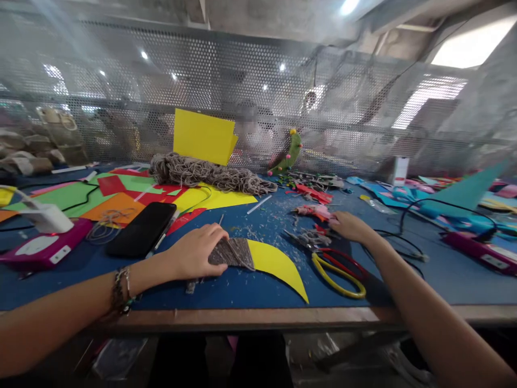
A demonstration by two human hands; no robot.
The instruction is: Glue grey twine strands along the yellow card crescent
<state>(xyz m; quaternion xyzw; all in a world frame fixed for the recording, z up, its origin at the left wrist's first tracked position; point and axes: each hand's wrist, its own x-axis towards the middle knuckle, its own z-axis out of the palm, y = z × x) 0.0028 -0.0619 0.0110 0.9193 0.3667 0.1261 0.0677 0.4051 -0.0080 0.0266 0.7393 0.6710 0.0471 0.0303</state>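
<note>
My left hand (197, 249) is closed around the wrapped part of a yellow crescent-shaped piece (278, 261) lying on the blue table. Grey-brown yarn (239, 252) is wound round the crescent's left portion, and its bare yellow tip curves down to the right. My right hand (348, 226) reaches forward with fingers curled together at a small heap of pink, red and grey scraps (313, 211); whatever is between its fingertips is hidden. Just below it lies a pair of scissors (341, 280) with yellow and red handles, their blades pointing left among yarn bits (311, 237).
Behind my left hand are a black phone (142, 229), a magenta power strip (48, 248) and coloured sheets (76, 194). A grey yarn bundle (210, 173) and a green decorated crescent (291, 153) stand near the mesh panel (250, 75). Black cables (399, 253) lie at right.
</note>
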